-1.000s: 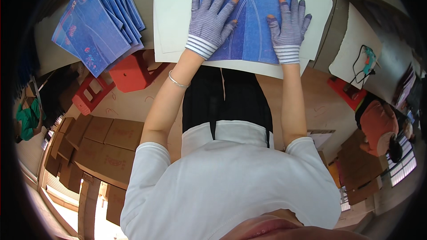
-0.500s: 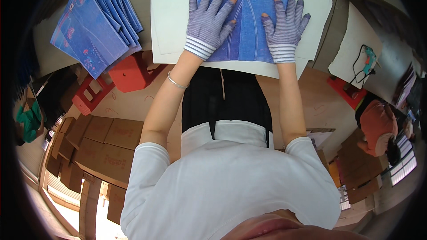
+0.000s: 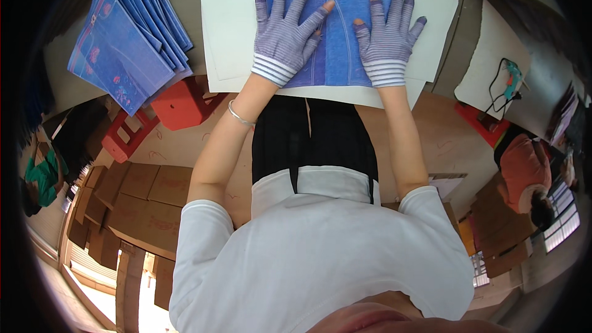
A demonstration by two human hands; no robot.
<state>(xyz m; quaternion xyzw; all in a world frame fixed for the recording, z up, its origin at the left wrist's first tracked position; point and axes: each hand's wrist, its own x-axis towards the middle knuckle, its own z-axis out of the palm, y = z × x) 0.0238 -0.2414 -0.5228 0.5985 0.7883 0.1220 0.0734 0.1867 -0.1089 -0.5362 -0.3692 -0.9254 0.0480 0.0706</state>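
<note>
A blue denim-patterned sheet (image 3: pixel 336 43) with pink flower prints lies on large white sheets (image 3: pixel 231 37) in front of me. Its far end runs out of the picture. On its left half my left hand (image 3: pixel 283 37) rests flat, fingers spread. My right hand (image 3: pixel 387 40) lies spread over the right half, near the edge. Both wear grey-purple striped gloves with white-banded cuffs; some fingertips are bare. Neither hand grips anything.
A fanned stack of similar blue printed pieces (image 3: pixel 123 55) lies at the left. Red stools (image 3: pixel 182 105) stand below it. At the right, a teal glue gun (image 3: pixel 512 80) with a black cord sits on a white board (image 3: pixel 484 55). Brown cartons (image 3: pixel 148 209) and two other people are farther off.
The sheets and both hands appear slightly farther left in the picture. Both hands stay spread on the blue sheet.
</note>
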